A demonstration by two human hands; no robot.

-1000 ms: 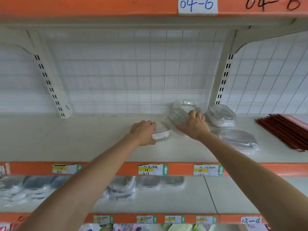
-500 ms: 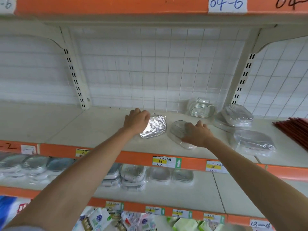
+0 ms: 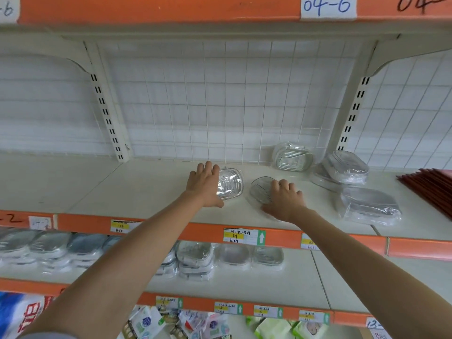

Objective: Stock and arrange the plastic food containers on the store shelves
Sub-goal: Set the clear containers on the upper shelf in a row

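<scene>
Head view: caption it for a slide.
Both hands, left and right, rest on wrapped containers on a shelf.

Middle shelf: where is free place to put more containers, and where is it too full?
Bare shelf runs from the left hand leftward past the slotted upright. A narrow strip lies between the two containers under the hands. Crowded: right of the right hand, where wrapped containers pile up beside the red stack.

Clear ribbed containers (image 3: pixel 230 183), orange shelf edge (image 3: pixel 200 232)
</scene>
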